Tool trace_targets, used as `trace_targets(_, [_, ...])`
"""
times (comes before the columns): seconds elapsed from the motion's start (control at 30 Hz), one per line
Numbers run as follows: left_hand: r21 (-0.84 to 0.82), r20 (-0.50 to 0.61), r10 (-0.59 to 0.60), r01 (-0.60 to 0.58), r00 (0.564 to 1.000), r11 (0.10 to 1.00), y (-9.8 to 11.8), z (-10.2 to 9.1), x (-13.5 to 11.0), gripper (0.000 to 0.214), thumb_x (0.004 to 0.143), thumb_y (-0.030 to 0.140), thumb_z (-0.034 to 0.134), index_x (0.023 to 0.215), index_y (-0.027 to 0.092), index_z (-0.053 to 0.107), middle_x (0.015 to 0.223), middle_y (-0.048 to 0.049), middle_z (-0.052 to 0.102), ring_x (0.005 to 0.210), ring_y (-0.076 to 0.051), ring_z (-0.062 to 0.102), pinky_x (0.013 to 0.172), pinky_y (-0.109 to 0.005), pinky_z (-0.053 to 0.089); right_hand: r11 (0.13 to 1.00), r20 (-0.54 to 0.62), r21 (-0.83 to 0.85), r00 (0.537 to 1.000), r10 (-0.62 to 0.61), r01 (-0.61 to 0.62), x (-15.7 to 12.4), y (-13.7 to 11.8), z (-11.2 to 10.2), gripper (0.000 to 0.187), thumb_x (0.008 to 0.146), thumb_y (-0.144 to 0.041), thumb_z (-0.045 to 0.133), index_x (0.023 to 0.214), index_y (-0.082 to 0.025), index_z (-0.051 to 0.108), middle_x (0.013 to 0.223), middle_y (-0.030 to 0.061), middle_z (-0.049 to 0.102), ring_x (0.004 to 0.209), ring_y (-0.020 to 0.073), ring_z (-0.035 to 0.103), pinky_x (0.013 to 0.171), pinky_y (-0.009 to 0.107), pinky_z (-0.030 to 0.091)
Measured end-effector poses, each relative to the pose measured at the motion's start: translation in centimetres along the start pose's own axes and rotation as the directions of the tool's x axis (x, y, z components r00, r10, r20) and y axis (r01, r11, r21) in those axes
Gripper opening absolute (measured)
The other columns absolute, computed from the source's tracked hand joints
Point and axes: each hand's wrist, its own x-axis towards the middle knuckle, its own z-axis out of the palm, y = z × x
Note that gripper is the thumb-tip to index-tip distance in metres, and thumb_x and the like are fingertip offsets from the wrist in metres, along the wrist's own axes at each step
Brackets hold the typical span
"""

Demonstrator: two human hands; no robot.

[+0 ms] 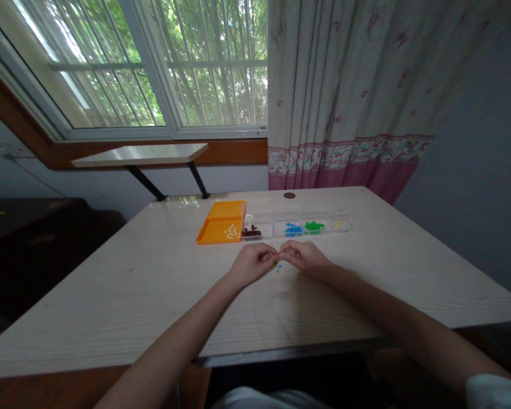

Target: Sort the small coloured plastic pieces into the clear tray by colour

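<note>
My left hand and my right hand meet fingertip to fingertip above the middle of the table. Both are closed in a pinch. From between them hangs a short string of small green, blue and yellow pieces, whose exact kind is too small to make out. Just beyond my hands stand clear plastic trays, holding dark brown pieces, blue pieces, green pieces and a few yellow pieces. White pieces lie in an open orange case to the left.
The pale wooden table spreads around my hands, its front edge close to my body. A raised shelf on black legs stands at the back left. A round dark cap sits near the back edge, before the curtain.
</note>
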Motion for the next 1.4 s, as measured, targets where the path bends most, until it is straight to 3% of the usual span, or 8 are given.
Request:
trace_targets(0.3, [-0.047,-0.018,-0.013,0.012,1.000,0.999,0.2,0.1,0.0,0.013,0.072,0.023,0.058,0.075,0.014,0.067,0.052,0.0042,0.046,0.048,-0.005,0.038,0.046,-0.016,0.030,0.999,-0.019,0.033,1.000,0.014,-0.013,0.0,0.1,0.3,0.029,0.083,-0.044,0.049,0.086,-0.017,0.061,0.052,-0.0053,0.051,0.047,0.0069,0.042,0.050,0.018,0.029])
trace_targets(0.5, [-0.041,-0.028,-0.029,0.028,0.999,0.999,0.1,0.2,0.1,0.012,0.069,0.023,0.060,0.073,0.013,0.065,0.054,0.0040,0.047,0.049,-0.005,0.038,0.047,-0.015,0.029,0.997,-0.038,0.068,0.999,-0.031,0.034,0.0,0.2,0.5,0.021,0.081,-0.034,0.051,0.085,-0.017,0.062,0.046,-0.0070,0.045,0.042,0.0060,0.037,0.045,0.017,0.027])
trace_targets(0.9, [-0.038,-0.040,-0.009,0.007,0.999,0.999,0.5,-0.1,0.1,0.015,0.071,0.027,0.060,0.073,0.014,0.066,0.054,0.0032,0.049,0.049,-0.006,0.039,0.047,-0.016,0.031,0.980,-0.148,-0.151,0.978,-0.150,0.127,-0.1,0.6,0.6,0.017,0.079,-0.031,0.053,0.086,-0.021,0.066,0.051,-0.0041,0.055,0.048,0.0072,0.048,0.051,0.017,0.031])
trace_targets(1.4, [-0.041,-0.004,0.003,-0.004,1.000,0.999,0.1,-0.6,0.2,0.018,0.076,0.029,0.057,0.080,0.014,0.066,0.057,0.0018,0.050,0.052,-0.007,0.042,0.048,-0.017,0.032,0.876,-0.289,-0.382,0.862,-0.417,0.295,0.0,0.9,0.1,0.018,0.082,-0.028,0.050,0.080,-0.019,0.065,0.044,-0.0055,0.051,0.042,0.0068,0.047,0.052,0.019,0.034])
